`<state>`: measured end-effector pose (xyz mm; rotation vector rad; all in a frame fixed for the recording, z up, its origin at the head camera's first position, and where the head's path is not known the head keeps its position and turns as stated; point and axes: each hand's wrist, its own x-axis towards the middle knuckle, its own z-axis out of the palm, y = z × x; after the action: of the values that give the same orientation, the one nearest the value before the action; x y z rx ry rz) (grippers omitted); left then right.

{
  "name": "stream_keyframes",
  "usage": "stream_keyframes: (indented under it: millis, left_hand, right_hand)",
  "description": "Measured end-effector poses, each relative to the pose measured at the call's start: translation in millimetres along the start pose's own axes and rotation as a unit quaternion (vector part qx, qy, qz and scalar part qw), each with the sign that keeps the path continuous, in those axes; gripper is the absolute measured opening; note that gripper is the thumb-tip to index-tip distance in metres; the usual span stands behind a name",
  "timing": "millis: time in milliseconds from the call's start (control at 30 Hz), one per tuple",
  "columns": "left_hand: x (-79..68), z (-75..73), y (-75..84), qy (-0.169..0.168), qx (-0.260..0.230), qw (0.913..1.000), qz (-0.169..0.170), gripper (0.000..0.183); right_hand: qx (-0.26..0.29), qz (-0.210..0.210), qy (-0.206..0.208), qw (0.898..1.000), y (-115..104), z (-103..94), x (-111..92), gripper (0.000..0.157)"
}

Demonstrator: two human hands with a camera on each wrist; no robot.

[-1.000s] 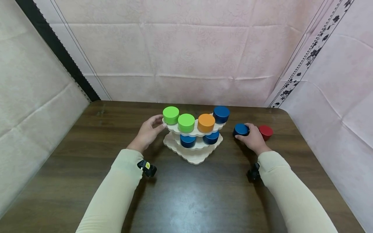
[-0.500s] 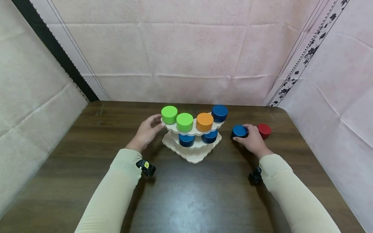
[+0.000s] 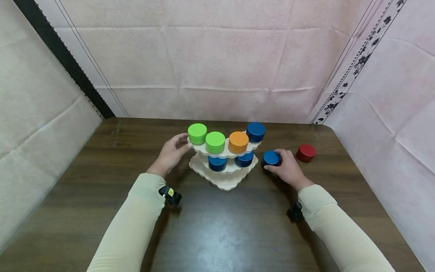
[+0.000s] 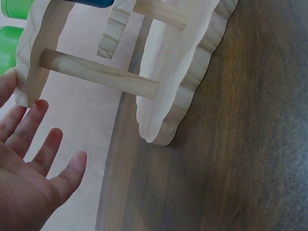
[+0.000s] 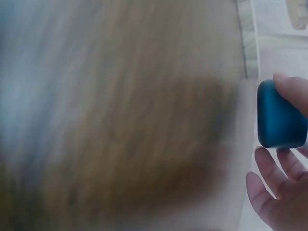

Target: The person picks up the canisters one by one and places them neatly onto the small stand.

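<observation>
A pale wooden tiered stand (image 3: 225, 183) with scalloped edges stands mid-table. On its top tier are two green round blocks (image 3: 215, 142), an orange round block (image 3: 238, 142) and a blue round block (image 3: 256, 132); two more blue ones show on the tier below. My left hand (image 3: 171, 153) pinches the left corner of the top tier, thumb above and a finger under its edge (image 4: 29, 91), other fingers spread. To the stand's right, my right hand (image 3: 289, 170) grips a blue round block (image 3: 270, 158) between thumb and fingers. The right wrist view shows that block (image 5: 281, 115) held off the table.
A red round block (image 3: 306, 153) rests on the brown wooden table (image 3: 217, 234), right of my right hand. Pale cloth (image 3: 217, 56) hangs behind and on both sides. A small black camera is strapped to each wrist.
My right hand has carried the blue round block left toward the stand, away from the red block. My left hand keeps its hold on the top tier.
</observation>
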<state>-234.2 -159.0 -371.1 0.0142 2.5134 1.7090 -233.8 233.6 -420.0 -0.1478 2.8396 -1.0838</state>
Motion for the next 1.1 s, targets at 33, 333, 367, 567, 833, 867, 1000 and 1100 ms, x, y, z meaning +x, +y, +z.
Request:
stream_keyframes:
  millis: [33, 333, 367, 567, 833, 867, 1000, 1100]
  left_hand:
    - [0.0, -0.1, 0.0, 0.000, 0.000, 1.0000, 0.001, 0.052]
    - [0.2, 0.2, 0.4, 0.001, 0.004, 1.0000, 0.003, 0.052]
    - [0.1, 0.3, 0.4, 0.001, 0.004, 1.0000, 0.003, 0.052]
    - [0.0, 0.2, 0.4, 0.001, 0.005, 1.0000, -0.001, 0.053]
    - [-0.3, 0.4, 0.5, 0.001, 0.007, 1.0000, -0.001, 0.053]
    - [-0.3, 0.4, 0.5, 0.001, 0.007, 1.0000, -0.001, 0.052]
    - [-0.3, 0.5, 0.6, 0.002, 0.008, 1.0000, 0.002, 0.052]
    - [-0.6, 0.5, 0.8, 0.003, 0.008, 1.0000, 0.003, 0.052]
  right_hand:
    - [0.001, -0.002, 0.001, 1.000, -2.5, 0.5, -0.5, 0.073]
    - [0.004, -0.019, -0.005, 1.000, -17.4, 6.6, -3.6, 0.071]
    - [0.003, -0.019, -0.006, 1.000, -18.6, 7.6, -3.9, 0.071]
    - [-0.004, -0.027, -0.008, 1.000, -26.6, 13.3, -4.6, 0.070]
    - [-0.004, -0.037, -0.011, 0.999, -34.1, 20.9, -5.4, 0.068]
    - [-0.004, -0.038, -0.013, 0.999, -35.0, 21.5, -5.6, 0.069]
    - [-0.002, -0.037, -0.016, 0.999, -37.7, 23.4, -6.1, 0.069]
    - [0.000, -0.034, -0.016, 0.999, -37.7, 25.0, -5.7, 0.068]
